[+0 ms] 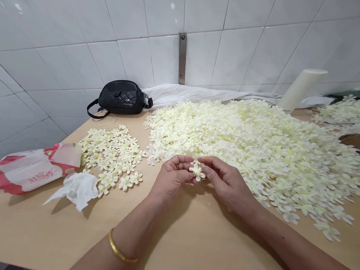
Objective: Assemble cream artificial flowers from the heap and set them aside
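I see the wood-tone tabletop [91,237] first, tiled wall behind. Big heap of pale flowers [230,130], center to right, spilling toward the near right. White cloth [170,94] runs along the wall behind the heap; a pale cylinder [302,88] leans at its right. Both forearms enter from the bottom edge and angle inward, hands meeting near the middle, just in front of the heap. Gold bangle on the left wrist.

Left hand [172,175]: palm turned inward, fingers curled, thumb and fingertips pinching the held flower [197,171] from its left. Right hand [226,181]: wrist angled in, thumb and index pinching the same flower from its right. Flower sits between the two sets of fingertips, raised off the tabletop, petals toward me.

Red-and-white packet [33,169] lies at far left, black bag [121,98] near the wall. Smaller flower group [110,153] spread between packet and heap. Crumpled tissue [77,189] just beside the packet, near side.
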The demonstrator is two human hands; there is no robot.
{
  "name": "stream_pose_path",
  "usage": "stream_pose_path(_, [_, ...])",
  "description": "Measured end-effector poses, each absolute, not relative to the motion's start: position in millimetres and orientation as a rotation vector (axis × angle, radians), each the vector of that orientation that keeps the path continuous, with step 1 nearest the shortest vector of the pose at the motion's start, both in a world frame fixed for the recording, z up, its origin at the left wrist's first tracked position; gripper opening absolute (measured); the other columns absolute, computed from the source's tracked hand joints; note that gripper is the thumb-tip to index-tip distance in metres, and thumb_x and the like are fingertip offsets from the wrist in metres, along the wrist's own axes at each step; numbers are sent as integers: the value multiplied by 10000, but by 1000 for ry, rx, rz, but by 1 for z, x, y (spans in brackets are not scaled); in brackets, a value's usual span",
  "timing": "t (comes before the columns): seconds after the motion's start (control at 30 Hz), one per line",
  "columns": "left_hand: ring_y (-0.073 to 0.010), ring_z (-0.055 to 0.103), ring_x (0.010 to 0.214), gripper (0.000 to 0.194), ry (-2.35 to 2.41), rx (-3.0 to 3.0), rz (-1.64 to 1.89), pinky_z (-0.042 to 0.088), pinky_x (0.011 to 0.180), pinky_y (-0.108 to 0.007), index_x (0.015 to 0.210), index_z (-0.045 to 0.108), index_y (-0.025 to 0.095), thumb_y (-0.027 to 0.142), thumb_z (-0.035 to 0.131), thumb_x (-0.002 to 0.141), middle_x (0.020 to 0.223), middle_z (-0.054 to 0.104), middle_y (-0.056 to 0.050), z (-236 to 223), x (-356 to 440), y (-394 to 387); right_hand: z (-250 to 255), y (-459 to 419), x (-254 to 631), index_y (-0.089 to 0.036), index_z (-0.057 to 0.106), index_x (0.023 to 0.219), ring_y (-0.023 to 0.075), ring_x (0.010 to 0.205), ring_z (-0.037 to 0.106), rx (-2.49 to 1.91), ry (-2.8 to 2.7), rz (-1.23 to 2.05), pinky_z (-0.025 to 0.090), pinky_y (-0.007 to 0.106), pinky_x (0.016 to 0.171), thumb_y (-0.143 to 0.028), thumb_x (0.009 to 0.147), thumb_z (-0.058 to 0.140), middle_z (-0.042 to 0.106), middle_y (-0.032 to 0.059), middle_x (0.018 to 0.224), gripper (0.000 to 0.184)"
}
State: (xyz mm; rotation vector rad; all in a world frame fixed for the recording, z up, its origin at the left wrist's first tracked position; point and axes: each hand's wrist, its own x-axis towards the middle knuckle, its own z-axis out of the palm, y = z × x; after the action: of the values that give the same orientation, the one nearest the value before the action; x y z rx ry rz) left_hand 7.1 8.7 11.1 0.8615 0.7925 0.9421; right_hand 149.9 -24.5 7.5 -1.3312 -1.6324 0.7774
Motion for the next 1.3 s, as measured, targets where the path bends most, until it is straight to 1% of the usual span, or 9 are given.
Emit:
stream_pose_path(0.07, [-97, 551, 503, 282, 829, 902, 939, 409, 576, -258, 801, 558, 137, 32, 608, 544, 650, 557, 13, 12, 8, 8, 10, -26, 149, -168, 556, 884, 128, 588, 509, -1316, -1577, 914, 380, 227, 523, -332, 821, 435, 544, 1, 652, 213])
stream_pose_path(0.2, [-82, 526, 504, 241, 851, 893, 941, 398, 561, -237, 770, 555, 142, 57, 627, 557, 608, 539, 23, 11, 9, 7, 13, -27, 149, -164, 544, 719, 109, 593, 482, -1276, -1522, 938, 370, 216, 540, -311, 810, 465, 531, -11, 632, 190])
stream_pose_path(0.3, [-81, 511, 512, 155, 811, 859, 885, 389, 546, -227, 705, 544, 133, 163, 660, 605, 577, 541, 5, 9, 10, 6, 13, -26, 150, -166, 530, 704, 99, 596, 481, -1214, -1410, 1008, 379, 208, 555, -313, 802, 484, 514, -21, 624, 184])
stream_pose_path(0.43, [-91, 513, 523, 197, 765, 974, 806, 382, 551, -234, 623, 544, 121, 291, 634, 666, 593, 573, -35, 8, 9, 5, 9, -23, 153, -167, 516, 682, 95, 582, 480, -1175, -1266, 1161, 373, 202, 543, -343, 782, 516, 511, -26, 598, 203])
stream_pose_path(0.73, [-109, 517, 528, 148, 607, 1039, 888, 407, 561, -259, 592, 577, 120, 234, 618, 678, 556, 557, -15, 16, 8, -1, 5, -22, 146, -160, 482, 625, 107, 541, 500, -1037, -1076, 1535, 405, 247, 564, -371, 722, 562, 520, -9, 563, 245])
stream_pose_path(0.83, [-104, 507, 510, 150, 698, 1061, 835, 405, 540, -254, 600, 582, 113, 239, 624, 669, 555, 560, -28, 16, 8, 1, 2, -22, 147, -167, 504, 706, 107, 527, 476, -1179, -1218, 1309, 394, 248, 538, -320, 754, 520, 502, -17, 588, 161])
stream_pose_path(0.93, [-80, 461, 449, 174, 888, 1098, 832, 373, 494, -230, 541, 558, 115, 228, 631, 652, 490, 531, -17, 15, 9, 3, 1, -23, 150, -184, 540, 811, 121, 596, 477, -1326, -1450, 727, 384, 251, 565, -231, 774, 496, 512, -6, 666, 74])
stream_pose_path(1.0, [-68, 437, 423, 194, 984, 1117, 874, 350, 477, -220, 505, 538, 120, 214, 630, 647, 460, 513, -10, 14, 9, 4, 3, -25, 152, -185, 562, 830, 136, 670, 495, -1308, -1585, 446, 392, 259, 619, -190, 796, 467, 537, 17, 729, 101])
stream_pose_path(1.3, [-94, 492, 491, 147, 854, 1050, 871, 402, 529, -244, 580, 600, 110, 237, 650, 634, 545, 563, -38, 10, 8, 4, 5, -29, 149, -190, 633, 840, 155, 698, 565, -1246, -1812, 393, 442, 266, 637, -165, 819, 431, 619, 47, 758, 205])
